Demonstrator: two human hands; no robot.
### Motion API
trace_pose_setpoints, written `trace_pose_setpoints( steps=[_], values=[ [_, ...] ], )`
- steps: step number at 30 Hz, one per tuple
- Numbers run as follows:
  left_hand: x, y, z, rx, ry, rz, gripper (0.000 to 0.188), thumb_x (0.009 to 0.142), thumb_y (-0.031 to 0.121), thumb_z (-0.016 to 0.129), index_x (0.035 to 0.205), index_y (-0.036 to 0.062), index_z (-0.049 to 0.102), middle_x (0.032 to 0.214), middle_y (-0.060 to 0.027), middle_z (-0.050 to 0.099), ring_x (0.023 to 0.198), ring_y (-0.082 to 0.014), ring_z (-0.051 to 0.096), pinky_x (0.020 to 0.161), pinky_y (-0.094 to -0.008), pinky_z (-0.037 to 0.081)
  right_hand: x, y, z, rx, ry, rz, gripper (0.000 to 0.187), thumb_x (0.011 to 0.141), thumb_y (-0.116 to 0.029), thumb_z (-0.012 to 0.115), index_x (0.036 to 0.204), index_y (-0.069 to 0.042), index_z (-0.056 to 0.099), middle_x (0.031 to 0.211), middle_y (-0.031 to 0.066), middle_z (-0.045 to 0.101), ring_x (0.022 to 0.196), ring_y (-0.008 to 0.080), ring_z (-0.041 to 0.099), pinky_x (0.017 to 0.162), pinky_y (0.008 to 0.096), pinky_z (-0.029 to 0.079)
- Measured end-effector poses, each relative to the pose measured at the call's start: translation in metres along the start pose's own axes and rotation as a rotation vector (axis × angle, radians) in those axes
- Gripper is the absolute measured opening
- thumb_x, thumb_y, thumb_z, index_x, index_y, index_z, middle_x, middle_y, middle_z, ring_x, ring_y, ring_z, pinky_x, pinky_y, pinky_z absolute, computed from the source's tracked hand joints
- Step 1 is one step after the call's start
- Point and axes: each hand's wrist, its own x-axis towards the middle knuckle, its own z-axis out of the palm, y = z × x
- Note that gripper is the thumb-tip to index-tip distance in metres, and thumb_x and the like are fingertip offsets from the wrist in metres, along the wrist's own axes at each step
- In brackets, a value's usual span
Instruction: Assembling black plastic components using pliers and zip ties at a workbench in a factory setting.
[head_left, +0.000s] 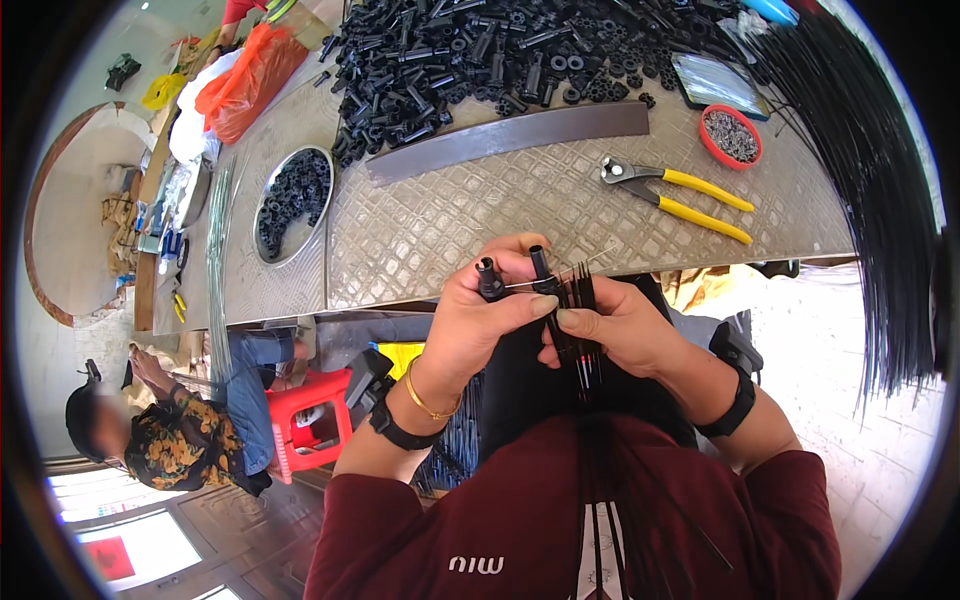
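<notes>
My left hand is closed around two short black tubular plastic parts, one small part by the fingers and another tube standing upright at the fingertips. A thin pale wire runs between them. Close beside it, my right hand pinches a bunch of thin black rods between thumb and fingers. The rods point up past the fingertips and hang down toward my lap. Both hands are just off the table's near edge, and the left thumb touches or nearly touches the rods.
On the patterned table lie yellow-handled pincers, a flat metal bar, a red bowl of small metal pieces and a heap of black plastic parts. A metal bowl sits left, long black rods right. Another person sits left.
</notes>
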Motion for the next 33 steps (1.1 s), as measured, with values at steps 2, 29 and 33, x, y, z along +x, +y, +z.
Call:
trace_pose_setpoints(
  steps=[2,29,33],
  values=[
    [0.0,0.001,0.002,-0.003,-0.009,-0.003,0.024,0.073,-0.004,0.067,0.095,0.0029,0.06,0.109,-0.0075,0.056,0.098,-0.0124,0.056,0.083,-0.0277,0.046,0.0,0.0,0.0,-0.006,-0.012,-0.01,0.026,0.087,-0.015,0.059,0.109,-0.001,0.053,0.087,0.0119,0.062,0.078,0.0251,0.065,0.071,0.0371,0.056],
    [-0.114,-0.137,-0.176,-0.072,0.564,-0.507,0.026,0.081,0.011,0.063,0.101,-0.0052,0.057,0.079,-0.0089,0.064,0.059,-0.0129,0.06,0.057,-0.0237,0.053,-0.015,0.021,0.016,-0.201,-0.016,-0.169,0.035,0.091,-0.015,0.051,0.125,-0.008,0.044,0.085,0.0126,0.056,0.074,0.0265,0.06,0.064,0.0431,0.053],
    [-0.118,-0.217,-0.204,-0.339,0.695,-0.412,0.017,0.08,0.009,0.064,0.091,-0.0032,0.059,0.073,-0.011,0.061,0.058,-0.0183,0.06,0.054,-0.0298,0.054,-0.018,0.028,0.028,-0.271,0.047,-0.18,0.039,0.091,-0.014,0.05,0.128,-0.008,0.041,0.084,0.0116,0.054,0.074,0.0261,0.059,0.064,0.0437,0.052]
  ],
)
